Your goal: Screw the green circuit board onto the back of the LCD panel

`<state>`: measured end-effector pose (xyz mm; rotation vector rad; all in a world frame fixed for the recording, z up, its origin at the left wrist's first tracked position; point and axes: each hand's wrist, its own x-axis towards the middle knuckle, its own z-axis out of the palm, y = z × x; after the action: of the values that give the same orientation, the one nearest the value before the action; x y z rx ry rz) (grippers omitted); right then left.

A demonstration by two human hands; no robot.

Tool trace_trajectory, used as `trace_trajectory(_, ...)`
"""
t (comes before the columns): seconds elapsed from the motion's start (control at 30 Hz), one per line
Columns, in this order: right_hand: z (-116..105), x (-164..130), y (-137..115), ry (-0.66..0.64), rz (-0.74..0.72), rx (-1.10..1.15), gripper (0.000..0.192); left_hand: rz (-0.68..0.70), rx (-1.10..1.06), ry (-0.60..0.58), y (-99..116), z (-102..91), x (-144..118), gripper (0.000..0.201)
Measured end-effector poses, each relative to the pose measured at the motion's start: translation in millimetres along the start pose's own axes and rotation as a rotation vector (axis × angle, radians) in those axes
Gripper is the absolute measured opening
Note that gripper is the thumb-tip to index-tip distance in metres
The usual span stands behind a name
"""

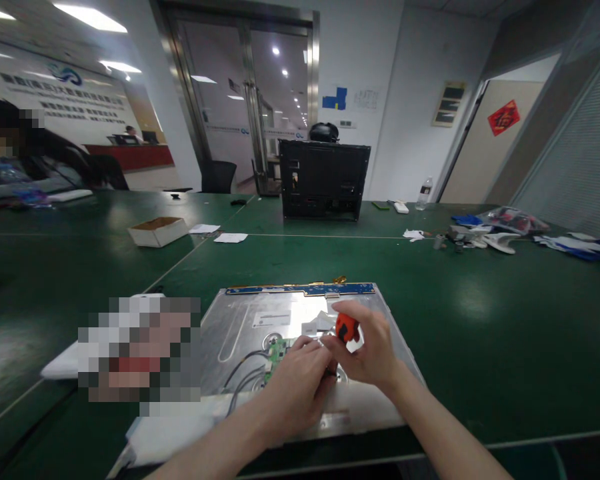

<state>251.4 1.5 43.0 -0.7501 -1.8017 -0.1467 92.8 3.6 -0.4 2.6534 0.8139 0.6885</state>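
— Head view: what are we at, going left to right?

— Our left hand (293, 387) presses its fingers onto the small circuit board (279, 351) on the metal panel (260, 320) lying on the desk (480, 320). Our right hand (367, 350), fingers closed round the orange screwdriver (347, 328), works a screw, we judge.

— Next?

— Keep the tip seated and turn steadily.

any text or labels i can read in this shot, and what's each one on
Nothing can be read for certain.
Wall sign at the far left: a logo and rows of characters, too blurred to quote.
Red diamond paper on the door: one character, too small to make out.
White label on the metal panel: print too small to read.
Paper notice on the far wall: blurred.
Orange-handled tool in the right hand: no marking visible.
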Motion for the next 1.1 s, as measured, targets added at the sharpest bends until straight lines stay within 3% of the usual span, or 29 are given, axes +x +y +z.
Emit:
trace_trajectory(0.2,-4,1,-1,-0.037,0.005,0.033,0.031,-0.019,0.000,-0.023,0,-2.0,0,0.019)
trace_trajectory(0.4,-2,-1,2,-0.048,0.015,0.061,0.032,0.020,-0.007,0.093,10,-14.6,-2,0.007)
trace_trajectory(0.5,-1,-1,2,-0.047,0.021,0.071,0.031,0.055,-0.060,0.087,17,-22.1,-1,0.011)
trace_trajectory(0.6,-1,0,2,-0.046,0.018,0.064,0.030,-0.008,-0.156,0.023,24,-26.0,2,0.015)
trace_trajectory(0.73,-3,1,0,-0.045,0.009,0.034,0.029,-0.209,-0.382,-0.147,34,-23.8,11,0.015)
trace_trajectory(0.9,-4,0,-1,-0.040,0.004,0.002,0.027,-0.368,-0.710,-0.121,40,-17.4,19,0.017)
trace_trajectory(1.0,-4,-1,-1,-0.041,0.001,0.010,0.027,-0.397,-0.715,-0.160,40,-18.9,16,0.016)
trace_trajectory(1.1,-4,-1,0,-0.050,-0.008,0.029,0.029,-0.356,-0.633,-0.279,40,-25.6,7,0.011)
